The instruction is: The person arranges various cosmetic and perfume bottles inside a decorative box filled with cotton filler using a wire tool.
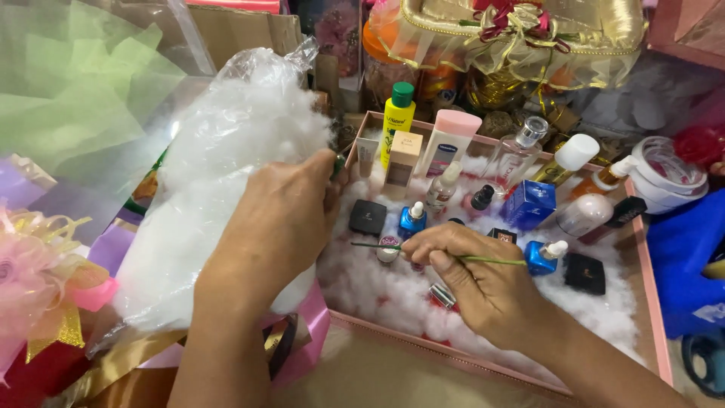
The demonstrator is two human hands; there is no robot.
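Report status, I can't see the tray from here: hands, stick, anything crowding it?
Left hand on bag of white stuffing. Right hand pinching thin green stick over pink tray. Small bottles and black compacts close around.

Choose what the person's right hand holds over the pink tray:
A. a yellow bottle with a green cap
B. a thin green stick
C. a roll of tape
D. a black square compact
B: the right hand pinches a thin green stick above the white stuffing in the pink tray.

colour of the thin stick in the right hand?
Green. The thin stick is pinched in the right hand; head view shows it best.
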